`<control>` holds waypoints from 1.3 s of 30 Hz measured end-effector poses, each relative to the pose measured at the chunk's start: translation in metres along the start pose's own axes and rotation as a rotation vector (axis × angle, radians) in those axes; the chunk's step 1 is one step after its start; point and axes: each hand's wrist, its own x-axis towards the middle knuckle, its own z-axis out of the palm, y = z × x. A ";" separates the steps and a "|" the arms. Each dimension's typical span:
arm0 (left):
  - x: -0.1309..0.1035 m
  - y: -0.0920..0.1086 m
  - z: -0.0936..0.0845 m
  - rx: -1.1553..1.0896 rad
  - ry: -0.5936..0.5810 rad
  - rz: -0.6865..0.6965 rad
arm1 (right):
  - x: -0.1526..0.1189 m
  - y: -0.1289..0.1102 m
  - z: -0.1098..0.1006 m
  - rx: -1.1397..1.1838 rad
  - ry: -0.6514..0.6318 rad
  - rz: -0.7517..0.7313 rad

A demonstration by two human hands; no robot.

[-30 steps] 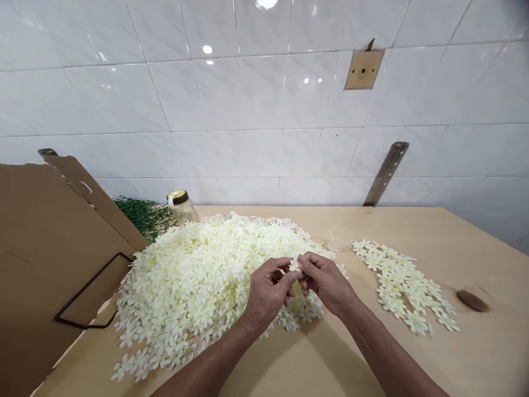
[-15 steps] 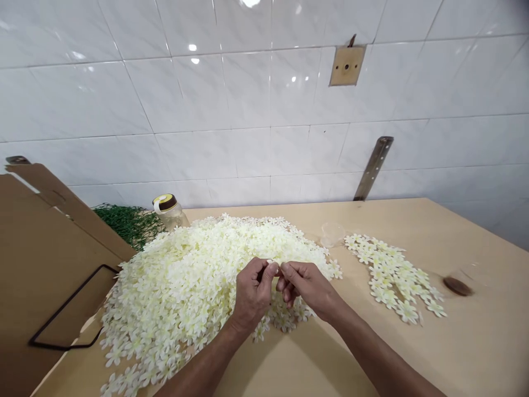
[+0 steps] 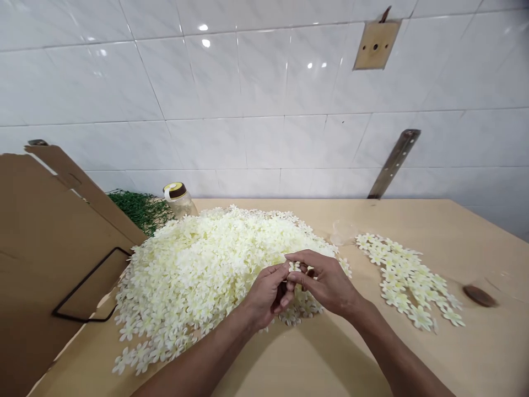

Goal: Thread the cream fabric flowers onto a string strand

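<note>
Between my two hands is a small white artificial flower (image 3: 294, 267), held over the right front edge of a big heap of pale flowers (image 3: 210, 264). My left hand (image 3: 268, 292) is closed, its thumb and fingers pinched at the flower's left side. My right hand (image 3: 324, 280) grips the flower from the right, thumb below and index finger above. Anything finer between the fingertips is too small to make out. To the right, a flat bunch of similar flowers (image 3: 407, 275) lies on the wooden table (image 3: 330, 358).
A cardboard box (image 3: 61, 248) with a black wire frame (image 3: 88, 281) stands at the left. Behind the heap are green netting-like strands (image 3: 140, 209) and a lidded bottle (image 3: 179, 199). A dark oval object (image 3: 479, 295) lies far right; a metal bracket (image 3: 394, 164) rises by the tiled wall.
My right hand has turned, its index finger now reaching over the flower, which shows more clearly. My left hand has rolled a little. The whole view has shifted slightly.
</note>
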 end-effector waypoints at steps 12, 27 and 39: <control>0.001 0.000 -0.001 -0.073 0.086 -0.028 | -0.004 -0.007 -0.006 -0.227 0.010 -0.134; 0.000 0.001 0.000 -0.112 -0.050 0.002 | -0.001 -0.006 -0.005 -0.161 0.011 -0.090; -0.003 -0.009 0.007 -0.066 -0.069 -0.076 | -0.002 -0.010 -0.006 -0.109 -0.059 0.158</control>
